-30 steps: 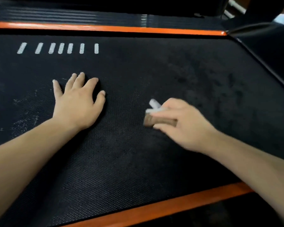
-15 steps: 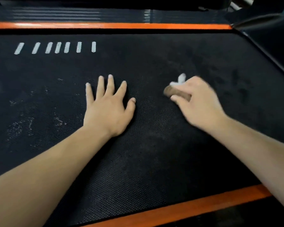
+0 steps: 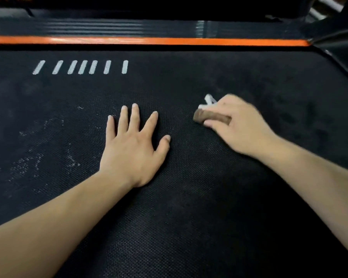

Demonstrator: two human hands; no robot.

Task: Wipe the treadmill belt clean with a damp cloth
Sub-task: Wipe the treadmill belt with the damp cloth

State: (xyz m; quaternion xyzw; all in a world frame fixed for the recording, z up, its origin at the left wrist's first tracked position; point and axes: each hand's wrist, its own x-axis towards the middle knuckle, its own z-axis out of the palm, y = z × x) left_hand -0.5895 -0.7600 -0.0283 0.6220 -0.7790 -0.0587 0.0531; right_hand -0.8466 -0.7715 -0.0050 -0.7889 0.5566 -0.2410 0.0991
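The black textured treadmill belt fills the view. My left hand lies flat on it with fingers spread, near the middle. To its right my right hand grips a small folded brown cloth with a white bit sticking out on the far side, and holds it down on the belt. Most of the cloth is hidden under my fingers. Whitish dusty marks show on the belt left of my left hand. Darker damp-looking patches lie to the right.
An orange side rail runs along the far edge of the belt, with a dark ribbed strip behind it. Several white dashes are printed on the belt at the far left. A black cover stands at the top right.
My right hand swept the cloth away from me and to the right across the belt. My left hand shifted right on the belt and stays flat.
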